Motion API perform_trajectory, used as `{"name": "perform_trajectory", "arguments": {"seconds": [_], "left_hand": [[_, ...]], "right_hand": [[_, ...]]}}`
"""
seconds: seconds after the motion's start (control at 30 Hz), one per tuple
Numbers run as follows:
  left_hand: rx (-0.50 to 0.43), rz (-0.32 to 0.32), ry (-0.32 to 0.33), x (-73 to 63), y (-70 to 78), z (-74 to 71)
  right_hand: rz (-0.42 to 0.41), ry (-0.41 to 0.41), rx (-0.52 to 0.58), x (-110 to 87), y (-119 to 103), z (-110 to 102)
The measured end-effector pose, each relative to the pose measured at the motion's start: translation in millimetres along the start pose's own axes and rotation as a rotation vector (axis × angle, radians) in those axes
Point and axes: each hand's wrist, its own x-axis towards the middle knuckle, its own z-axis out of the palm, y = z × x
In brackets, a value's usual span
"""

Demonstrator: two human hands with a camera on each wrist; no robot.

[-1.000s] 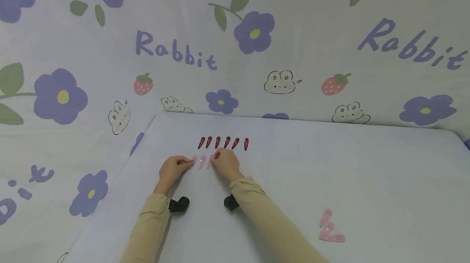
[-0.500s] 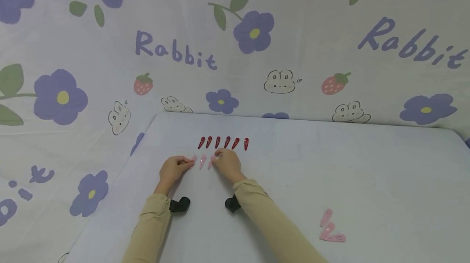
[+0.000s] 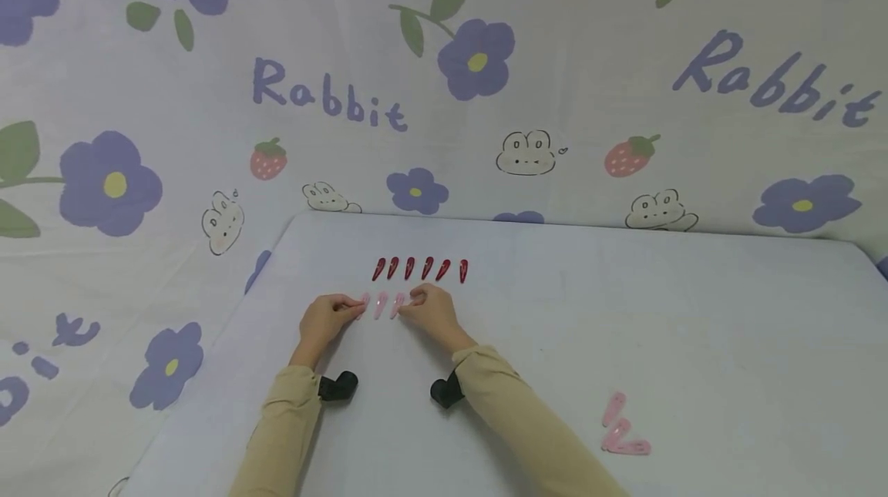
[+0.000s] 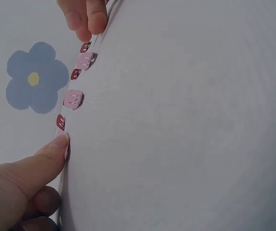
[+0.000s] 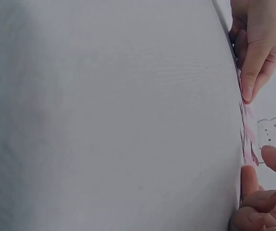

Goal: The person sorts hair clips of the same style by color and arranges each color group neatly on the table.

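Several red snap hair clips [image 3: 409, 269] lie in a row on the white table. In front of them, three pink snap hair clips form a second row. My left hand [image 3: 329, 327] pinches the leftmost pink clip [image 3: 364, 301], its thumb on the clip in the left wrist view. The middle pink clip [image 4: 73, 99] lies untouched. Beside the third pink clip [image 3: 398, 303] is my right hand [image 3: 438, 316]. In the right wrist view its thumb and index finger stand apart, with nothing gripped between them.
Three more pink clips [image 3: 614, 409] lie loosely together at the front right of the table [image 3: 694, 312]. A patterned cloth [image 3: 569, 81] hangs behind the table's back edge. Each wrist carries a black camera mount [image 3: 340, 387].
My right hand has loosened from the third pink clip and shifted slightly right and towards me, uncovering more of it. My left hand stays on the leftmost pink clip.
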Motion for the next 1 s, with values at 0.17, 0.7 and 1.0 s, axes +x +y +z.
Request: {"name": "perform_trajectory", "arguments": {"seconds": [0.17,0.7,1.0], "left_hand": [[-0.009,-0.004,-0.007,0.7,1.7,-0.2],[-0.015,0.003,0.005,-0.3,1.2,-4.2],[-0.010,0.012,0.014,-2.9,3.1,-1.7]], "right_hand": [[0.013,-0.006,0.031,-0.8,-3,-2],[-0.074,-0.223,0.091,-31.6,-41,-50],[-0.134,-0.274,0.087,-57.5,-39,-99]]}}
